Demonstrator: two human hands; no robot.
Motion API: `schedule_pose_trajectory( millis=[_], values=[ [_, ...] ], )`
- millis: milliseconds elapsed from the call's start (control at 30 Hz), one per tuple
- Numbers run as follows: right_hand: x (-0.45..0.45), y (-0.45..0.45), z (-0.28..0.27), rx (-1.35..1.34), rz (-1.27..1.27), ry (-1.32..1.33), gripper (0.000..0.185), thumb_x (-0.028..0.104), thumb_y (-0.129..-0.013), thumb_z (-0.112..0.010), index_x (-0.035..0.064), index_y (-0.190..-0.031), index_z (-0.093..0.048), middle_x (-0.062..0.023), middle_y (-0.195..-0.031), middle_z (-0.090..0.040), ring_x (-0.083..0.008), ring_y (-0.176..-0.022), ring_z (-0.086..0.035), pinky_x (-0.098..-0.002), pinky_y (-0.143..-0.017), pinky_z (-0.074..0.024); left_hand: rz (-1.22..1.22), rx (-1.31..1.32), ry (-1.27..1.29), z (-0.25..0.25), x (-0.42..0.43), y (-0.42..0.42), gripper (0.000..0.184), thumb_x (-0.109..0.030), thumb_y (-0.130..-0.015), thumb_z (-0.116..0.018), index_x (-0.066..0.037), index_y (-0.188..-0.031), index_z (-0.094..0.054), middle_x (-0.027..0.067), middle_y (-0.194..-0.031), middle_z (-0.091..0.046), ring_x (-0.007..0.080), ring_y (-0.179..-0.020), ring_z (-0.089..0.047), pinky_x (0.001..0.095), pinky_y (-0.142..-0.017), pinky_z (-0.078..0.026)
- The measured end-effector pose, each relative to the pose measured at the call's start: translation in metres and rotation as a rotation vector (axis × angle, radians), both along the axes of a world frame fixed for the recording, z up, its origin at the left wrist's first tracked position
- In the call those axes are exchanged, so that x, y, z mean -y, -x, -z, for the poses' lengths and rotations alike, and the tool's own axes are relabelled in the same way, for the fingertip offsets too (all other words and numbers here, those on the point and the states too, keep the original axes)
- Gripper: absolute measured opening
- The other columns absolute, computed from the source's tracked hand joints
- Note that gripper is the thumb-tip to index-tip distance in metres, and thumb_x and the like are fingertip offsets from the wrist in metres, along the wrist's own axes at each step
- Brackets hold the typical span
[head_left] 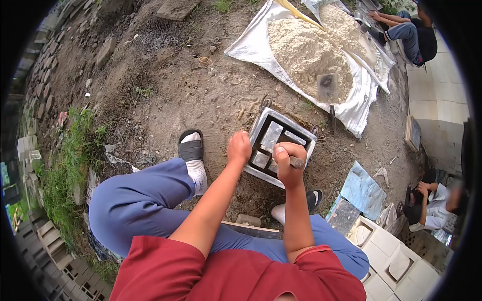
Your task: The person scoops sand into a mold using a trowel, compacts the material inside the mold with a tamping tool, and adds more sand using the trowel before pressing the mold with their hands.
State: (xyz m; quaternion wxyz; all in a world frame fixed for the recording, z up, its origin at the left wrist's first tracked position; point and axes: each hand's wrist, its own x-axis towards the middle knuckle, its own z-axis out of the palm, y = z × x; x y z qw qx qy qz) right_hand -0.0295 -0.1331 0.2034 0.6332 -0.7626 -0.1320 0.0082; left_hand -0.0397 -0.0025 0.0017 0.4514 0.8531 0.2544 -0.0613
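A square metal mold (pixel 257 125) lies on the ground between my feet, with grey blocks and dark gaps inside its pale rim. My left hand (pixel 239 148) is closed beside the mold's left edge; its fingertips are hidden, so what it grips, if anything, does not show. Over the mold's right part, my right hand (pixel 289 163) is wrapped around a tool with a round handle (pixel 297 162). The handle's end sticks out to the right of the fist. The tool's working end is mostly hidden by the hand.
Beyond the mold, white sacking (pixel 256 47) bears heaped pale powder (pixel 306 50) with a flat shovel (pixel 328 88) on it. A blue sheet (pixel 365 189) and pale molded blocks (pixel 381 258) lie right. One person (pixel 414 37) sits upper right, another (pixel 437 203) at right.
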Motion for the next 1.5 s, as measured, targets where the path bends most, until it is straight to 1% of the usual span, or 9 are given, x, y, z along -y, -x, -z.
schedule_pose_trajectory(
  millis=[333,500,667,800,933,1000,1167,1267,1500],
  values=[
    [0.006,-0.005,0.01,-0.076,-0.036,-0.123,0.03,0.011,-0.089,-0.057,-0.002,-0.064,-0.047,-0.006,-0.056,-0.039,-0.0178,-0.049,-0.04,-0.0364,-0.05,-0.0326,0.011,0.036,-0.007,0.006,-0.001,0.0,0.047,-0.032,-0.106,-0.03,-0.004,-0.099,-0.066,0.0223,-0.109,-0.067,0.0433,-0.11,-0.06,0.0517,-0.099,-0.045],
    [0.007,0.0,0.007,-0.049,-0.055,-0.126,0.029,0.012,-0.089,-0.058,-0.002,-0.065,-0.05,-0.0073,-0.056,-0.044,-0.019,-0.049,-0.045,-0.0363,-0.051,-0.0355,0.029,0.013,0.009,0.008,-0.002,0.0,0.047,-0.035,-0.107,-0.031,-0.006,-0.107,-0.067,0.0205,-0.119,-0.067,0.0439,-0.113,-0.059,0.0533,-0.1,-0.045],
    [0.005,0.006,0.101,0.206,-0.077,-0.075,0.025,0.012,-0.087,-0.061,0.0,-0.066,-0.053,-0.0129,-0.058,-0.05,-0.0311,-0.049,-0.052,-0.0418,-0.052,-0.0405,0.032,-0.002,0.009,0.002,-0.003,0.002,0.047,-0.036,-0.107,-0.031,-0.006,-0.107,-0.067,0.0204,-0.119,-0.067,0.0434,-0.113,-0.06,0.0534,-0.1,-0.046],
    [-0.006,0.016,0.095,0.247,-0.08,0.008,0.028,0.011,-0.087,-0.061,0.002,-0.063,-0.049,-0.0135,-0.06,-0.047,-0.0338,-0.052,-0.052,-0.0429,-0.053,-0.0407,0.005,0.08,-0.029,-0.001,0.0,0.001,0.047,-0.032,-0.105,-0.03,-0.003,-0.1,-0.066,0.0236,-0.107,-0.068,0.0447,-0.106,-0.061,0.0536,-0.096,-0.045],
    [-0.005,0.009,0.071,0.226,-0.001,0.006,0.023,0.008,-0.086,-0.062,0.0,-0.066,-0.054,-0.0137,-0.059,-0.05,-0.0328,-0.052,-0.055,-0.0419,-0.054,-0.0428,0.026,0.042,-0.049,0.005,0.0,0.0,0.047,-0.032,-0.105,-0.029,-0.005,-0.1,-0.067,0.0236,-0.107,-0.068,0.0445,-0.107,-0.061,0.0533,-0.097,-0.045],
    [-0.003,0.007,0.044,0.246,0.012,-0.028,0.019,0.008,-0.085,-0.062,-0.0017,-0.069,-0.061,-0.0134,-0.061,-0.056,-0.0311,-0.054,-0.058,-0.0398,-0.056,-0.0462,0.066,-0.024,-0.038,0.011,-0.003,-0.001,0.047,-0.037,-0.106,-0.032,-0.006,-0.106,-0.067,0.0203,-0.119,-0.067,0.0437,-0.114,-0.06,0.0555,-0.099,-0.046],
    [0.013,0.007,0.006,0.068,-0.171,-0.01,0.017,0.009,-0.084,-0.061,-0.0021,-0.071,-0.063,-0.0121,-0.06,-0.056,-0.0299,-0.053,-0.058,-0.0384,-0.055,-0.0461,0.025,-0.009,-0.034,0.007,0.001,-0.002,0.047,-0.035,-0.106,-0.03,-0.006,-0.104,-0.067,0.0218,-0.114,-0.067,0.0438,-0.111,-0.06,0.0542,-0.099,-0.046],
    [0.004,0.007,0.08,0.133,-0.087,0.007,0.019,0.01,-0.085,-0.061,-0.0018,-0.07,-0.062,-0.0131,-0.06,-0.054,-0.0308,-0.053,-0.057,-0.0391,-0.055,-0.045,0.025,0.022,-0.052,0.009,-0.002,0.002,0.048,-0.034,-0.105,-0.029,-0.005,-0.103,-0.067,0.0233,-0.111,-0.068,0.0442,-0.109,-0.06,0.0531,-0.099,-0.045],
    [-0.002,0.008,0.088,0.049,0.002,0.015,0.023,0.011,-0.086,-0.061,-0.0024,-0.067,-0.058,-0.0139,-0.059,-0.052,-0.0299,-0.052,-0.055,-0.0401,-0.054,-0.0423,0.028,0.004,-0.054,-0.004,-0.002,0.0,0.048,-0.035,-0.106,-0.029,-0.005,-0.103,-0.067,0.0234,-0.112,-0.067,0.0448,-0.111,-0.06,0.0536,-0.099,-0.044]
  ],
)
